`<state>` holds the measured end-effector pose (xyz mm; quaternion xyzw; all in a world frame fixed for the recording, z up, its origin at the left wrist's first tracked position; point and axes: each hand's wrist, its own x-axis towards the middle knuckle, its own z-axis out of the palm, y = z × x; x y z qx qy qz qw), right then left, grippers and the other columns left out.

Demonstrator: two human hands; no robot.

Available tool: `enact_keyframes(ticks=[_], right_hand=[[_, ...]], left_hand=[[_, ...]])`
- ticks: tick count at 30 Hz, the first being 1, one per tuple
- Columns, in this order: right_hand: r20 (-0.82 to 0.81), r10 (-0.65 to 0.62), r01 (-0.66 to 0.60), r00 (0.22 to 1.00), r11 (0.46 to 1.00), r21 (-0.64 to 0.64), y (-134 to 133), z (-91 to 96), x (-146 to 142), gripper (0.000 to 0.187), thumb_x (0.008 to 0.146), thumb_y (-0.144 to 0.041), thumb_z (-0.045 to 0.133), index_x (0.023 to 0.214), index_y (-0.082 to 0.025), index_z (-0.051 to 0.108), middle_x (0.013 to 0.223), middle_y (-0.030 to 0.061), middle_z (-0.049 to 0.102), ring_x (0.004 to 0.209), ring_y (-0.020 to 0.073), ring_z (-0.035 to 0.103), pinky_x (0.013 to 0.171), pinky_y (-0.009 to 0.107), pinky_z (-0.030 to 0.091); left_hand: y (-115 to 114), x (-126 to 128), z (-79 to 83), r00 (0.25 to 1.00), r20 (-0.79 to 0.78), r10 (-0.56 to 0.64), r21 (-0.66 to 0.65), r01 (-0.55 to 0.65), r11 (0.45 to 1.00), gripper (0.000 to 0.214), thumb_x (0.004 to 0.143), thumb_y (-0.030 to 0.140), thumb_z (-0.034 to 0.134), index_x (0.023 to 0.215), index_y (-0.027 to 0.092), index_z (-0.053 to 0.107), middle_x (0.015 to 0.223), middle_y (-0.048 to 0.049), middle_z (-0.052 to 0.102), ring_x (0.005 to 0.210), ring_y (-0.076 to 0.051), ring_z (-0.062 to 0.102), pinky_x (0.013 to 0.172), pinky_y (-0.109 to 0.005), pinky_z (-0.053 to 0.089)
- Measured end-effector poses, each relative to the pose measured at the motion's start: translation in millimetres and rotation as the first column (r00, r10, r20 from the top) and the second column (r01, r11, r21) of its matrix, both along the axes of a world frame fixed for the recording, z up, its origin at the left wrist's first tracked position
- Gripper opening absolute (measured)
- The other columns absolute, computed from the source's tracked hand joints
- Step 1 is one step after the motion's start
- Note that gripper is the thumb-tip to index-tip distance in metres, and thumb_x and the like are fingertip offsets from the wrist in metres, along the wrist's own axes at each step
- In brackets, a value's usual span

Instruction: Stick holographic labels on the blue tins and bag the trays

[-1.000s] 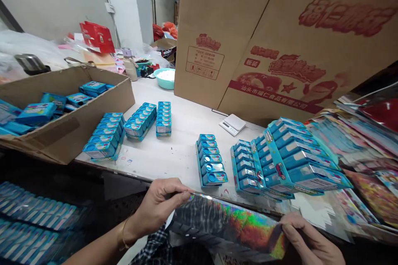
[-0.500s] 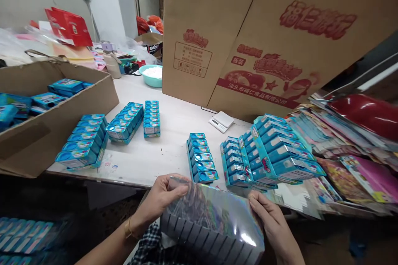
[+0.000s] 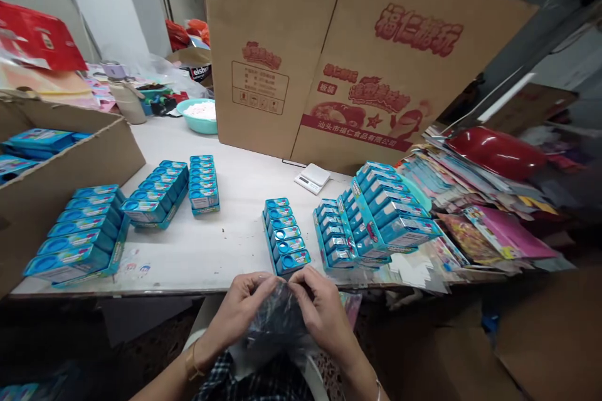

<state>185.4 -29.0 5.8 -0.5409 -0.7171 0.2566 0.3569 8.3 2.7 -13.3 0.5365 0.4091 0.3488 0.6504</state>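
Just in front of the table edge, my left hand [image 3: 249,306] and my right hand [image 3: 322,310] are close together. Both pinch the upper edge of a crinkled, shiny clear plastic bag [image 3: 277,313], which hangs down over my lap. Between my wrists its lower part looks dark and blurred, and I cannot make out what is inside. Right behind my fingers stands a short row of blue boxes [image 3: 286,235] in a blue tray. To the right of that row, larger blue display trays [image 3: 371,216] hold several blue boxes in stepped rows.
More rows of blue boxes [image 3: 82,229] stand on the left of the white table [image 3: 188,257], beside an open carton [image 3: 70,163] of blue packs. A white scale [image 3: 313,178] lies before a tall cardboard box [image 3: 301,75]. Stacked printed sheets [image 3: 470,200] crowd the right end.
My right hand has moved left to meet my left hand. The wide shiny package stretched between them no longer shows its broad face. The view has turned to the right.
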Motion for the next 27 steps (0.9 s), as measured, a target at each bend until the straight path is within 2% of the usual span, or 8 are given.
enact_keyframes(ticks=[2, 5, 8, 10, 13, 17, 20, 27], right_hand=[[0.005, -0.002, 0.002, 1.0, 1.0, 0.014, 2.0, -3.8, 0.8, 0.016, 0.1, -0.018, 0.049, 0.087, -0.022, 0.059, 0.082, 0.0009, 0.062, 0.079, 0.0178, 0.059, 0.071, 0.03, 0.046], [0.113, -0.034, 0.01, 0.993, 0.979, 0.203, 1.8, -12.2, 2.2, 0.017, 0.098, -0.016, 0.052, 0.11, -0.022, 0.063, 0.098, 0.0056, 0.066, 0.091, 0.0214, 0.06, 0.078, 0.034, 0.048], [0.219, -0.125, 0.026, 0.968, 0.914, 0.405, 0.2, -19.9, -0.5, 0.022, 0.096, -0.015, 0.054, 0.115, -0.022, 0.065, 0.104, 0.0093, 0.067, 0.095, 0.0242, 0.06, 0.08, 0.038, 0.049], [0.248, -0.16, 0.028, 0.955, 0.886, 0.463, -1.1, -22.8, -2.5, 0.024, 0.095, -0.013, 0.056, 0.117, -0.02, 0.065, 0.099, 0.0095, 0.067, 0.091, 0.024, 0.06, 0.078, 0.038, 0.05], [0.278, -0.162, 0.001, 0.947, 0.865, 0.502, -3.0, -23.5, -4.3, 0.03, 0.095, -0.012, 0.056, 0.123, -0.019, 0.063, 0.095, 0.0088, 0.069, 0.086, 0.0229, 0.061, 0.074, 0.037, 0.05], [0.31, -0.153, -0.011, 0.938, 0.882, 0.471, -4.4, -22.5, -6.7, 0.032, 0.098, -0.015, 0.055, 0.128, -0.022, 0.062, 0.095, 0.0082, 0.069, 0.085, 0.022, 0.06, 0.073, 0.036, 0.051], [0.321, -0.144, -0.027, 0.936, 0.88, 0.475, -4.9, -22.9, -8.3, 0.03, 0.097, -0.014, 0.055, 0.125, -0.021, 0.064, 0.095, 0.0089, 0.069, 0.086, 0.0222, 0.061, 0.073, 0.036, 0.052], [0.372, -0.101, -0.109, 0.923, 0.857, 0.504, -6.4, -21.1, -6.2, 0.035, 0.094, -0.009, 0.055, 0.127, -0.018, 0.063, 0.101, 0.011, 0.071, 0.089, 0.0236, 0.063, 0.076, 0.037, 0.055]], left_hand=[[0.2, 1.3, -0.5, 0.999, 0.024, 0.025, -0.042, -0.024, 0.999, 0.049, 0.091, 0.056, 0.057, 0.099, 0.013, 0.078, 0.085, -0.0071, 0.074, 0.088, -0.024, 0.064, 0.08, -0.031, 0.048], [0.3, 6.0, -1.2, 0.992, 0.06, 0.109, -0.018, -0.108, 0.994, 0.048, 0.091, 0.053, 0.06, 0.113, 0.013, 0.074, 0.088, -0.0064, 0.073, 0.096, -0.024, 0.063, 0.088, -0.031, 0.048], [-1.8, 11.2, -0.5, 0.984, 0.035, 0.176, 0.039, -0.178, 0.983, 0.055, 0.092, 0.049, 0.06, 0.134, 0.013, 0.061, 0.073, -0.0001, 0.064, 0.073, -0.016, 0.057, 0.071, -0.025, 0.047], [-4.1, 12.8, 0.0, 0.98, -0.012, 0.199, 0.075, -0.197, 0.977, 0.06, 0.095, 0.047, 0.056, 0.145, 0.014, 0.049, 0.06, 0.0066, 0.051, 0.054, -0.011, 0.043, 0.054, -0.021, 0.038], [-6.6, 12.6, -0.6, 0.977, -0.067, 0.204, 0.129, -0.195, 0.972, 0.058, 0.099, 0.044, 0.05, 0.149, 0.016, 0.042, 0.06, 0.0085, 0.046, 0.049, -0.009, 0.034, 0.049, -0.021, 0.033], [-6.0, 11.3, -2.0, 0.975, -0.088, 0.203, 0.195, -0.183, 0.964, 0.051, 0.1, 0.038, 0.049, 0.146, 0.017, 0.048, 0.1, -0.0043, 0.07, 0.091, -0.018, 0.064, 0.087, -0.029, 0.049], [-5.0, 10.1, -2.1, 0.977, -0.066, 0.203, 0.21, -0.185, 0.96, 0.048, 0.1, 0.035, 0.048, 0.143, 0.016, 0.052, 0.141, -0.0095, 0.06, 0.133, -0.023, 0.05, 0.116, -0.038, 0.032], [-3.7, 9.5, -4.1, 0.981, -0.053, 0.187, 0.198, -0.174, 0.965, 0.049, 0.1, 0.037, 0.047, 0.144, 0.015, 0.051, 0.149, -0.0092, 0.054, 0.14, -0.023, 0.046, 0.12, -0.039, 0.03]])
